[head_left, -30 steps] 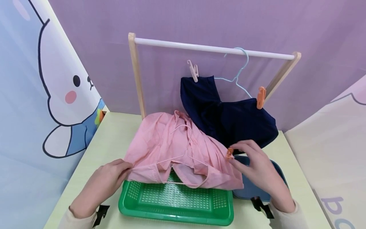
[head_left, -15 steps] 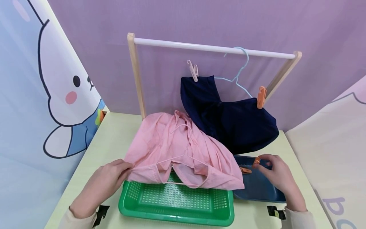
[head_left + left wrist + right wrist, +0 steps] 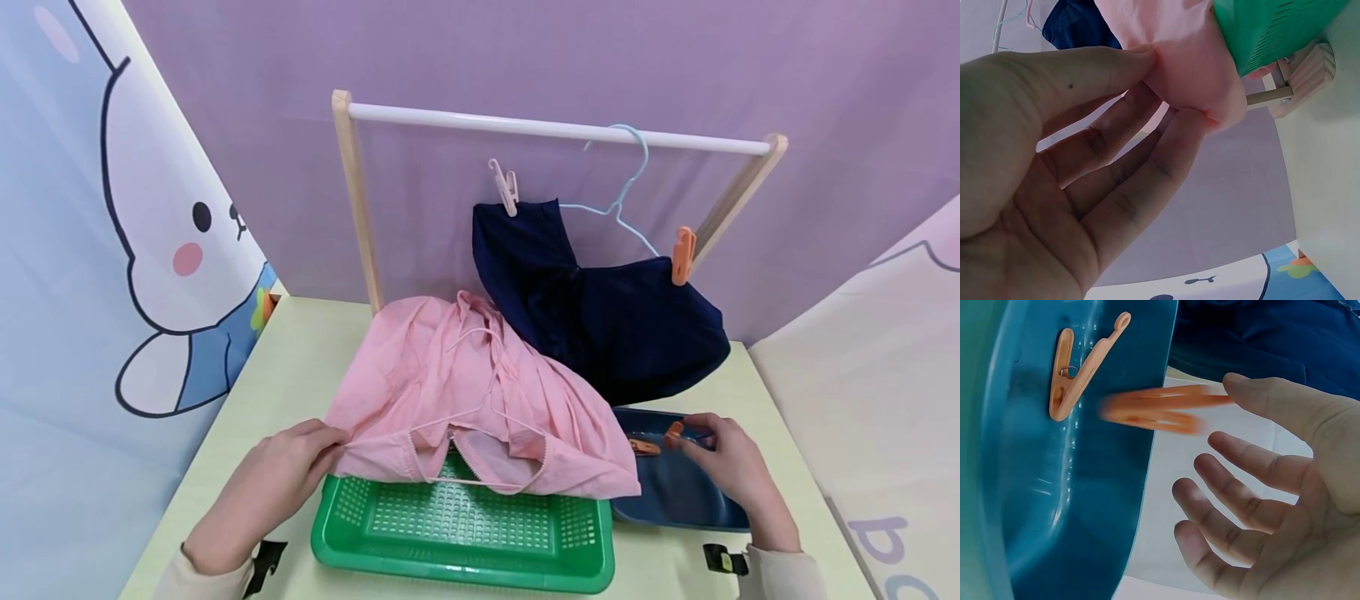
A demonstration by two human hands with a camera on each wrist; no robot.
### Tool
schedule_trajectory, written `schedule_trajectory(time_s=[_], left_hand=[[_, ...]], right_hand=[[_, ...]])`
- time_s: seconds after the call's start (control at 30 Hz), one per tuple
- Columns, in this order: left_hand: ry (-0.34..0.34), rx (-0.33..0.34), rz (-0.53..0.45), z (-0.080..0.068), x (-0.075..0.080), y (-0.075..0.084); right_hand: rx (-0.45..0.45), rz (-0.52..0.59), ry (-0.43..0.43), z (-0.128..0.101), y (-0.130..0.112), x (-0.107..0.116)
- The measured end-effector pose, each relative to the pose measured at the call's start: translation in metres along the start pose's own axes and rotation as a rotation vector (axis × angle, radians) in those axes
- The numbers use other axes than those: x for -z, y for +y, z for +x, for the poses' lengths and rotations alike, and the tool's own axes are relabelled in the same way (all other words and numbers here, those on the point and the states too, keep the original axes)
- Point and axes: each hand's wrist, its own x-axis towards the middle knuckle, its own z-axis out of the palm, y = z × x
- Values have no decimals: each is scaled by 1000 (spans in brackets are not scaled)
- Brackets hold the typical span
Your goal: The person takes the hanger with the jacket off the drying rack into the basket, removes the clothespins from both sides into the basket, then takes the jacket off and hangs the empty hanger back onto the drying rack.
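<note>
Cloth, soft pink shirt (image 3: 465,392), sits pinched in our left hand (image 3: 277,479); our right hand (image 3: 731,471), fingers spread, touches a blurred orange plastic peg (image 3: 1160,411).

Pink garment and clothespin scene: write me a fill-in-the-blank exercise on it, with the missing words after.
1. The left hand pinches the edge of the ____ garment.
2. That garment lies partly over the ____ basket.
3. An orange clothespin lies in the ____ tray beside the right hand.
4. The navy garment hangs from a hanger on the ____ rail.

Missing words: pink; green; blue; white
</note>
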Motion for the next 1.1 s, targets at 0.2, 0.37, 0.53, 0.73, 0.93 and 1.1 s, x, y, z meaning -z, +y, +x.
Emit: schedule_trajectory(time_s=[0.2,0.37,0.53,0.73,0.93,1.1], left_hand=[[4,1,-1,-1,-1,0],[-2,13,-5,-1,0,1],[-7,18,-7,-2,0,1],[0,19,-10,-3,0,1],[35,-4,-6,-5,-3,1],[44,-9,-4,-3,-4,6]], right_hand=[[131,9,127,-10,-24,-1],[407,70,224,-21,-60,-6],[588,96,155,-26,-90,-18],[640,61,124,-24,-101,-32],[694,60,151,-21,-104,-39],[671,30,124,-22,-107,-41]])
